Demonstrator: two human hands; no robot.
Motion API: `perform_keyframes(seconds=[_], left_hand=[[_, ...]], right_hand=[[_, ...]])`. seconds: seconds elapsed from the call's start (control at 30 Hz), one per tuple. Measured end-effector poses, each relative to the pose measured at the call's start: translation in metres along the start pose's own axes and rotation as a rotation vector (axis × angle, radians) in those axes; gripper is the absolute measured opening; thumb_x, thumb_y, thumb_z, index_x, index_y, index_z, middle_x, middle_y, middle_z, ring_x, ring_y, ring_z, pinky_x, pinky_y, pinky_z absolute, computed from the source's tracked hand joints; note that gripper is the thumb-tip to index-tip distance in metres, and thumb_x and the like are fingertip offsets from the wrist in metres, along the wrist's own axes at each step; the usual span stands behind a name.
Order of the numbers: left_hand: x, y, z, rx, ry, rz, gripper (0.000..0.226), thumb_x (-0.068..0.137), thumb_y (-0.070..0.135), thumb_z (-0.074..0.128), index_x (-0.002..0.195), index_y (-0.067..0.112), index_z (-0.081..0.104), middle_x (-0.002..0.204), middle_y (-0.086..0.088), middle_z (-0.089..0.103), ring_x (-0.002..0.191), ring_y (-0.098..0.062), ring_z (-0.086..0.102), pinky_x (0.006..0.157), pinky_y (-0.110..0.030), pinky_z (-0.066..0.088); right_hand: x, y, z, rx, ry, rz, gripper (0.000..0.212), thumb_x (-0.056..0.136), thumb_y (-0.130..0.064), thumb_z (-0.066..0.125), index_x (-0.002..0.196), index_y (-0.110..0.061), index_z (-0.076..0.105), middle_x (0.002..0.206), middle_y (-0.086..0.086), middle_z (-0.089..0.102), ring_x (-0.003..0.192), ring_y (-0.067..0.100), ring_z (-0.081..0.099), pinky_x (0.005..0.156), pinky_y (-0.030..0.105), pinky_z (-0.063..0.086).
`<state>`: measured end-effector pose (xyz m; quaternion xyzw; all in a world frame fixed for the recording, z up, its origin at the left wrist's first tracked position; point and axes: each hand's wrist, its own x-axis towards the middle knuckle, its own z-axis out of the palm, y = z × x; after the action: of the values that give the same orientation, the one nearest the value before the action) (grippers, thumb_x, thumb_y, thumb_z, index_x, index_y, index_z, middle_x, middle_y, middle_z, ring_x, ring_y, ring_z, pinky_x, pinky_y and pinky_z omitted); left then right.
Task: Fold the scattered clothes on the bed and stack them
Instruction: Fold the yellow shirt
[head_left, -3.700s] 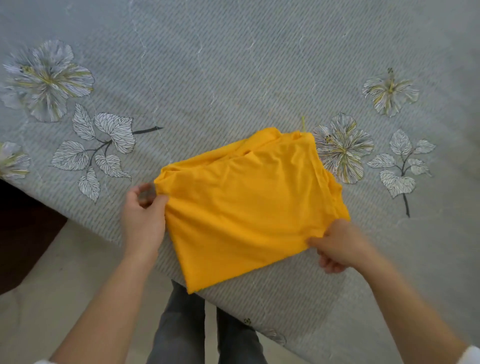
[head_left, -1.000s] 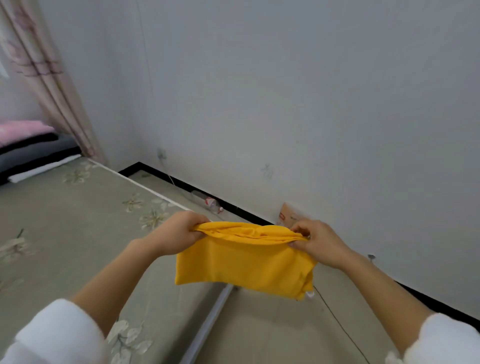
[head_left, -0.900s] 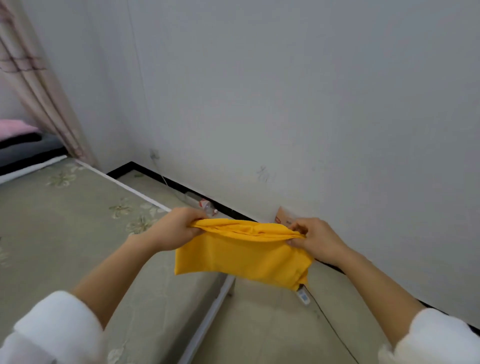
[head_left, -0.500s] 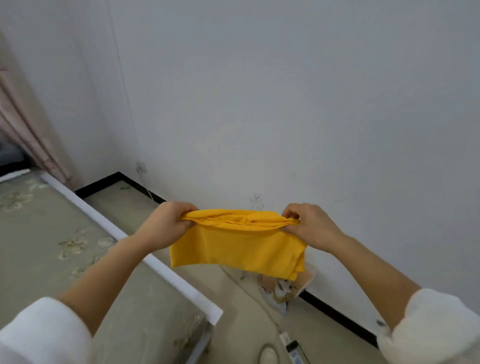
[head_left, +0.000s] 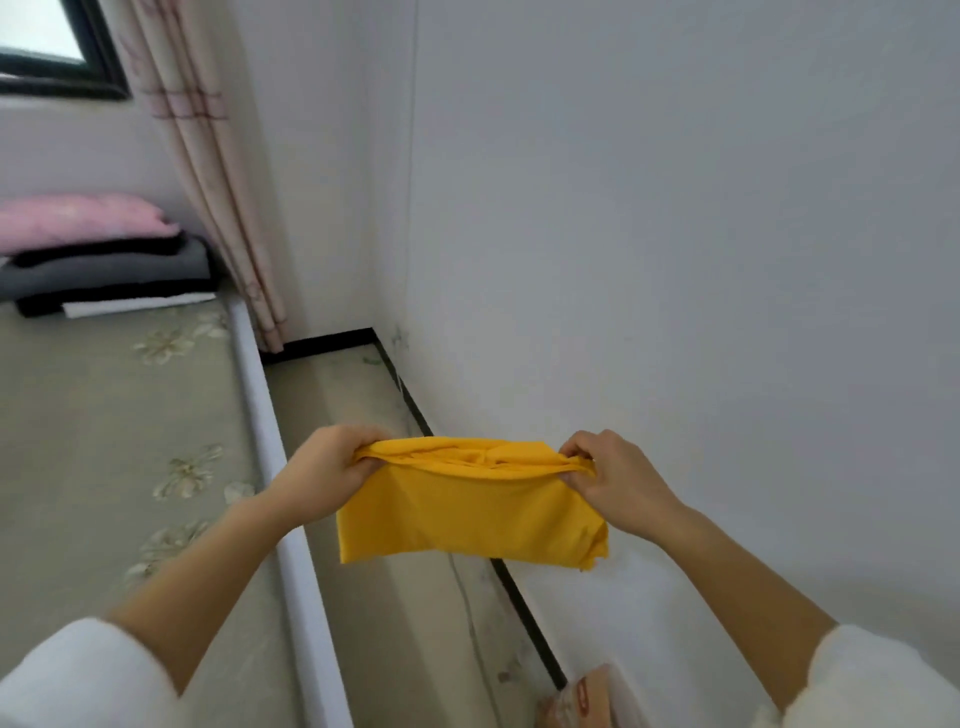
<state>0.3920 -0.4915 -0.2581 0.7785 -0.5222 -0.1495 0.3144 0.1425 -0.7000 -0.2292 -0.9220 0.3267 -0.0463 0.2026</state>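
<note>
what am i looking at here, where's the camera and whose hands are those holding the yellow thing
No machine here: a person wears a camera on the head, so the single view looks forward and down at their own hands. The left hand and right hand each grip a top corner of a folded yellow garment, held up in the air beside the bed. At the bed's far end lies a stack of folded clothes, pink on top, next to a curtain.
</note>
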Motion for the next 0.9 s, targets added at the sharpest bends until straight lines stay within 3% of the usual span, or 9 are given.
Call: perform_keyframes(seconds=[0.13, 0.27, 0.33, 0.47, 0.67, 0.77, 0.9], left_hand=[[0.044, -0.038, -0.02, 0.043, 0.108, -0.147, 0.016, 0.092, 0.014, 0.059, 0.104, 0.018, 0.07, 0.091, 0.009, 0.063, 0.083, -0.009, 0.058, 0.067, -0.01, 0.038], [0.098, -0.087, -0.05, 0.051, 0.173, -0.227, 0.016, 0.093, 0.014, 0.058, 0.104, 0.017, 0.07, 0.096, 0.003, 0.068, 0.087, -0.015, 0.062, 0.07, -0.018, 0.046], [0.127, -0.114, -0.068, 0.059, 0.201, -0.259, 0.017, 0.093, 0.014, 0.058, 0.105, 0.016, 0.07, 0.094, 0.005, 0.066, 0.086, -0.013, 0.059, 0.068, -0.015, 0.043], [0.18, -0.161, -0.11, 0.089, 0.256, -0.331, 0.018, 0.092, 0.014, 0.058, 0.106, 0.018, 0.069, 0.091, 0.008, 0.061, 0.085, -0.012, 0.056, 0.07, -0.023, 0.039], [0.246, -0.228, -0.17, 0.136, 0.4, -0.44, 0.019, 0.092, 0.012, 0.058, 0.106, 0.014, 0.07, 0.092, -0.002, 0.067, 0.081, -0.015, 0.055, 0.066, -0.025, 0.036], [0.278, -0.264, -0.196, 0.144, 0.493, -0.496, 0.016, 0.091, 0.012, 0.058, 0.101, 0.016, 0.07, 0.086, -0.003, 0.067, 0.076, -0.017, 0.056, 0.06, -0.026, 0.036], [0.315, -0.313, -0.239, 0.11, 0.56, -0.542, 0.013, 0.089, 0.017, 0.064, 0.084, 0.029, 0.063, 0.07, 0.012, 0.06, 0.066, -0.006, 0.055, 0.056, -0.021, 0.037]], right_hand=[[0.1, -0.007, 0.014, -0.018, -0.022, -0.099, 0.012, 0.089, -0.035, 0.063, 0.101, -0.031, 0.062, 0.1, -0.002, 0.061, 0.099, 0.017, 0.055, 0.091, 0.034, 0.039], [0.202, -0.027, 0.031, -0.011, -0.052, -0.179, 0.01, 0.089, -0.034, 0.063, 0.1, -0.032, 0.061, 0.096, -0.005, 0.057, 0.1, 0.016, 0.054, 0.095, 0.034, 0.033], [0.253, -0.043, 0.034, -0.007, -0.076, -0.207, 0.012, 0.088, -0.032, 0.064, 0.1, -0.029, 0.063, 0.092, -0.006, 0.054, 0.1, 0.016, 0.054, 0.097, 0.036, 0.034], [0.356, -0.084, 0.036, -0.03, -0.112, -0.292, 0.011, 0.088, -0.03, 0.065, 0.099, -0.027, 0.064, 0.091, -0.006, 0.055, 0.1, 0.019, 0.055, 0.094, 0.036, 0.035], [0.492, -0.15, 0.046, -0.01, -0.109, -0.414, 0.011, 0.09, -0.029, 0.063, 0.099, -0.023, 0.066, 0.085, -0.013, 0.05, 0.098, 0.017, 0.055, 0.094, 0.037, 0.035], [0.562, -0.182, 0.057, 0.011, -0.116, -0.478, 0.011, 0.089, -0.032, 0.063, 0.097, -0.024, 0.066, 0.087, -0.013, 0.054, 0.098, 0.016, 0.056, 0.092, 0.037, 0.036], [0.661, -0.227, 0.071, 0.038, -0.129, -0.543, 0.005, 0.088, -0.034, 0.064, 0.088, -0.03, 0.063, 0.09, -0.01, 0.062, 0.095, 0.014, 0.056, 0.092, 0.036, 0.033]])
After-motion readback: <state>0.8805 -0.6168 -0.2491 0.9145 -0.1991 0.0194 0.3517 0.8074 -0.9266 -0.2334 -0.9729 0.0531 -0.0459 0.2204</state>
